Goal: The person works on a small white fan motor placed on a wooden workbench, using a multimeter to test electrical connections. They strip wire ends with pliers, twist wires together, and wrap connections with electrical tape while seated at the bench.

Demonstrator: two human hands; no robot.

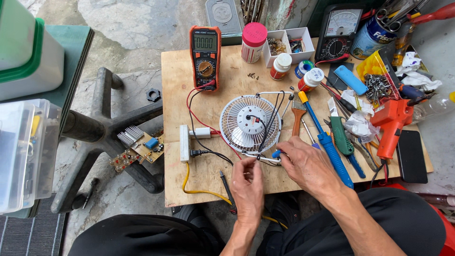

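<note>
A small white desk fan [250,124] lies face down on the wooden board [213,80], its wire guard and round motor housing up, black wires running from the hub. My left hand [247,182] sits at the fan's near edge, fingers pinched on a thin wire. My right hand [303,163] is beside it, fingertips closed on a small blue-tipped piece [276,153] at the fan's rim. An orange digital multimeter [205,54] stands behind, its red and black leads trailing toward the fan.
A white power strip [185,142] with a yellow cable lies left of the fan. Right of it are a blue soldering iron [327,140], a brush, screwdrivers, an orange glue gun [393,125], a black phone, jars, an analog meter. A circuit board [142,149] rests on a chair base.
</note>
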